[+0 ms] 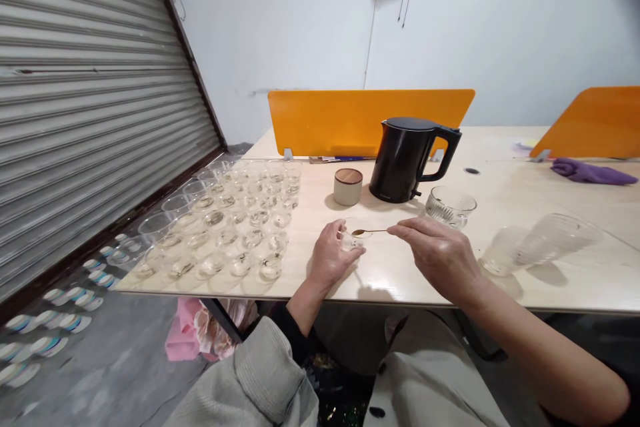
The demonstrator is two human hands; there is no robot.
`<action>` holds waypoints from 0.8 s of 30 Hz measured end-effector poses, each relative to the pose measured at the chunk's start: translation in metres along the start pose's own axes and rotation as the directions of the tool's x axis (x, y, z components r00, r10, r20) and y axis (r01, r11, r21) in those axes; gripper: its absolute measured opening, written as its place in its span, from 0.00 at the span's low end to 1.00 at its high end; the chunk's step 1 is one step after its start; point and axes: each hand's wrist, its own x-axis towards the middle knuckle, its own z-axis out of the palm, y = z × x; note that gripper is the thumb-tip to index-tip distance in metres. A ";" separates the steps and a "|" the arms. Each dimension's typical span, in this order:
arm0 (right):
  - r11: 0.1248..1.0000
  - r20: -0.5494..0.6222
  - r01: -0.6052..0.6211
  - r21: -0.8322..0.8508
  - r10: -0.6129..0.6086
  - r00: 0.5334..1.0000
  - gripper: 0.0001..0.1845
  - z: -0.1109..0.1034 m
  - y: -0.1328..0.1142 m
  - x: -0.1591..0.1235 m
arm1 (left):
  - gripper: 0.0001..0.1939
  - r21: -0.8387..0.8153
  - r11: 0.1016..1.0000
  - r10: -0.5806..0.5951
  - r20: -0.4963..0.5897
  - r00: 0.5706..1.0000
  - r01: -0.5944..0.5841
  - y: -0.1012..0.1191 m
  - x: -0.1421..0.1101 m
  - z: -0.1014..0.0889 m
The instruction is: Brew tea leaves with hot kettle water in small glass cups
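Note:
My left hand [334, 255] is closed around the side of a small clear cup [356, 240] standing near the table's front edge. Between the fingertips of my right hand [440, 250] is the handle of a thin brownish spoon [370, 232]. Its bowl lies over the mouth of the cup, and what it carries is too small to tell. Just behind the cup stands a round pale canister [348, 192] with a wooden lid. A black electric kettle [400, 163] is to the right of the canister, its handle turned right.
Many clear cups with dark bits inside [253, 238] fill the table's left end. Right of the kettle stands a ribbed glass bowl [451, 207]; a stack of clear cups [555, 243] lies on its side. A purple cloth [593, 172] and orange dividers [325, 121] are farther back.

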 end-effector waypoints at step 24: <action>0.612 -0.098 -0.616 -0.496 0.665 0.740 0.19 -0.043 0.126 -0.017 | 0.36 -0.032 0.995 -0.090 0.109 0.990 0.094 0.007 -0.003 0.007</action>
